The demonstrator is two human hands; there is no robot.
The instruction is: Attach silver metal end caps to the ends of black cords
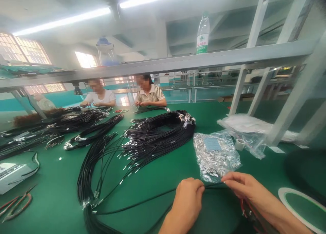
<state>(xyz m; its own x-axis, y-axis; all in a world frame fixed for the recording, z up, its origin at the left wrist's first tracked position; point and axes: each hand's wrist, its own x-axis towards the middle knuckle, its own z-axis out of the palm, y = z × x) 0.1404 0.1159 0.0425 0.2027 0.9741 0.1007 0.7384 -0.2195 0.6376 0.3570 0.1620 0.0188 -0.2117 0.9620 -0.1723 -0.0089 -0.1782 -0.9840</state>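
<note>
Thumb and fingers of my left hand (187, 198) are closed around a black cable (142, 202), which trails left across the green table. My right hand (246, 186) pinches the same cable farther right, where a small pale tip shows at the fingertips; whether it is a metal end piece I cannot tell. Just beyond both hands lies a clear plastic bag (216, 156) full of small silvery metal pieces. To the left, a bundle of black cables (86, 173) curves toward the table's near edge, and a larger coiled bundle (163, 135) with silvery ends rests behind it.
A grey metal shelf frame (178, 61) spans above the table, carrying a water bottle (203, 35). Near its right leg sit a white roll (239, 144) and plastic bags (254, 125). A white ring (292, 196) lies at right. Two people work across the table.
</note>
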